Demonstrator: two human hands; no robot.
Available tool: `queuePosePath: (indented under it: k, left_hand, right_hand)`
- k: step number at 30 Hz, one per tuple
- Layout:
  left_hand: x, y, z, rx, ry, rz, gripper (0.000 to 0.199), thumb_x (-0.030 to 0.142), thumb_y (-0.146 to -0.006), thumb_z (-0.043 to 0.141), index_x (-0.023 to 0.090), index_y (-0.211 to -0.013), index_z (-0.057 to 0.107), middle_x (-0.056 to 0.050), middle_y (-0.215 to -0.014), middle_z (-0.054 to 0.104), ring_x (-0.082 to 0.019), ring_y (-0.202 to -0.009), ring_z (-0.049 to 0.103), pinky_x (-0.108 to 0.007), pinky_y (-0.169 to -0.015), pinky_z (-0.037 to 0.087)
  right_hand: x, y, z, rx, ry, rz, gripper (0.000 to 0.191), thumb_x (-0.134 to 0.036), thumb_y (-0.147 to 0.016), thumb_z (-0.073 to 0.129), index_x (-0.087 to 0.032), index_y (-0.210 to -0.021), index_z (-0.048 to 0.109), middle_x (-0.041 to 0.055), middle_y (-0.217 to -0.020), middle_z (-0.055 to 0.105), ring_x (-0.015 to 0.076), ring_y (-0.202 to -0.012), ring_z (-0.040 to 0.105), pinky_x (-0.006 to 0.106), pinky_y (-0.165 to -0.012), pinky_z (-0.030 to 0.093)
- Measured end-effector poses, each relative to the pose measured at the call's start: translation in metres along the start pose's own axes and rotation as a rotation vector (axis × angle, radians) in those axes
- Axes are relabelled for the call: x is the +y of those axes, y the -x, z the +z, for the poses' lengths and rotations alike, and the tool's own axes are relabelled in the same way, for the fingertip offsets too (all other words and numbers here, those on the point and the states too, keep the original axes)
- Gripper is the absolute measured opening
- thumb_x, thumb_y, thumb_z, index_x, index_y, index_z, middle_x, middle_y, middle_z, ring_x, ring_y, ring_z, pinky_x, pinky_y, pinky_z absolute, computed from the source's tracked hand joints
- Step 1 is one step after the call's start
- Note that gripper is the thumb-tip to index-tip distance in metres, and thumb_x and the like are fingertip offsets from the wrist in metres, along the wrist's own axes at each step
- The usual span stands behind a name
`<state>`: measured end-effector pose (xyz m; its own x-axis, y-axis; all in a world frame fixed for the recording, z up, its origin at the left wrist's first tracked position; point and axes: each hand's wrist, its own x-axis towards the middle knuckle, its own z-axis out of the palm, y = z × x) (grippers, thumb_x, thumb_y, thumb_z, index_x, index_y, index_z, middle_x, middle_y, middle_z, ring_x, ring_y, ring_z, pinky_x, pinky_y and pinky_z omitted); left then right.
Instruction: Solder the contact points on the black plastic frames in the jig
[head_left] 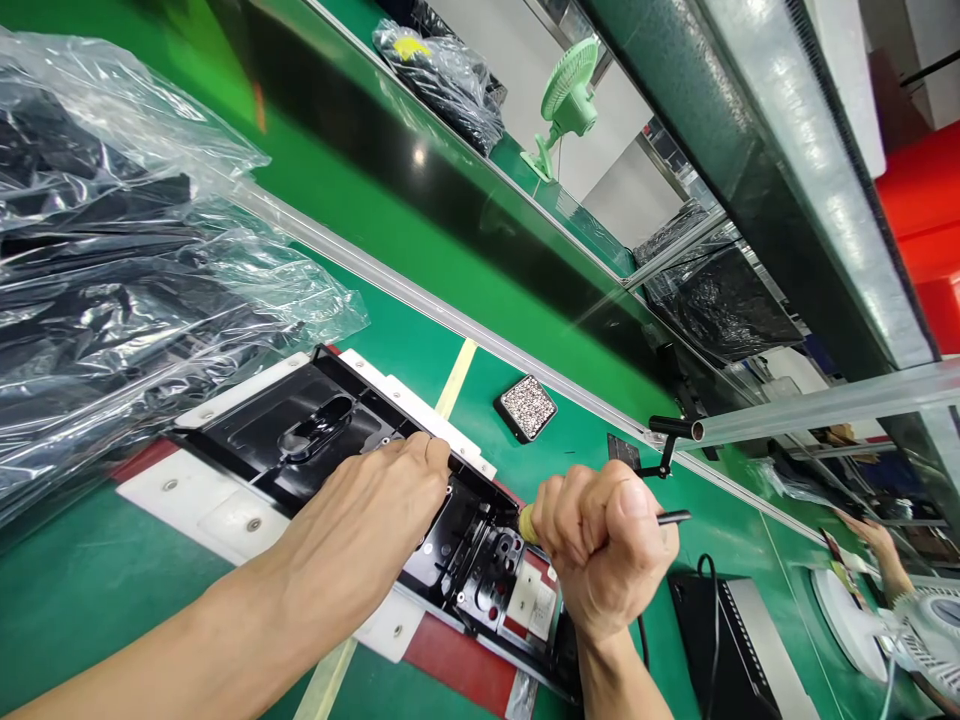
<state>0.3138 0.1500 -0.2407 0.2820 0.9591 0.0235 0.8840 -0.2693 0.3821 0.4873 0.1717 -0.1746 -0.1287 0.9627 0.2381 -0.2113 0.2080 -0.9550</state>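
A long black plastic housing (442,550) with moulded ribs and openings lies in a white and red fixture (225,505) on the green bench. My left hand (382,500) is over the middle of the housing, fingers curled down and pressed together. Its fingertips are hidden, so what they pinch or touch cannot be made out. In a closed fist above the housing's right end, my right hand (604,545) grips a tool with a yellow handle (528,523). A black cord-like end sticks out behind the thumb. The tool's tip is hidden.
A black square box with a speckled top (529,408) sits behind the fixture. Clear plastic bags of black parts (135,270) pile up at left. A grey-black device (739,645) with a cable stands right. A metal rail borders the bench; another person's hand (874,540) shows far right.
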Motion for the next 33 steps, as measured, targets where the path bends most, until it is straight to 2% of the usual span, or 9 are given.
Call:
queuePosePath:
  k: [18, 26, 33]
  left_hand:
    - [-0.008, 0.001, 0.01, 0.011, 0.041, 0.04, 0.016, 0.006, -0.091, 0.042, 0.021, -0.086, 0.044, -0.002, -0.079, 0.053, -0.017, -0.058, 0.051, -0.031, -0.051, 0.019]
    - [-0.004, 0.001, 0.004, 0.017, 0.042, 0.012, 0.019, 0.005, -0.092, 0.039, 0.021, -0.083, 0.042, -0.001, -0.076, 0.051, -0.016, -0.058, 0.051, -0.031, -0.052, 0.021]
    - [-0.008, 0.001, 0.011, 0.042, 0.093, 0.019, 0.018, 0.006, -0.093, 0.04, 0.021, -0.085, 0.044, -0.002, -0.078, 0.053, -0.014, -0.057, 0.05, -0.031, -0.05, 0.022]
  right_hand:
    - [0.0, 0.0, 0.002, 0.012, 0.006, -0.017, 0.046, -0.029, -0.095, 0.054, -0.02, -0.054, 0.035, -0.0067, -0.043, 0.031, 0.0065, -0.037, 0.027, 0.021, -0.038, 0.027]
    - [0.0, 0.001, 0.0, 0.014, 0.002, -0.005, 0.047, -0.032, -0.097, 0.055, -0.021, -0.054, 0.036, -0.0071, -0.043, 0.031, 0.0068, -0.038, 0.027, 0.021, -0.038, 0.028]
    - [0.001, 0.001, 0.0, 0.014, -0.004, -0.007, 0.048, -0.033, -0.097, 0.054, -0.021, -0.055, 0.036, -0.0068, -0.043, 0.031, 0.007, -0.038, 0.027, 0.021, -0.038, 0.027]
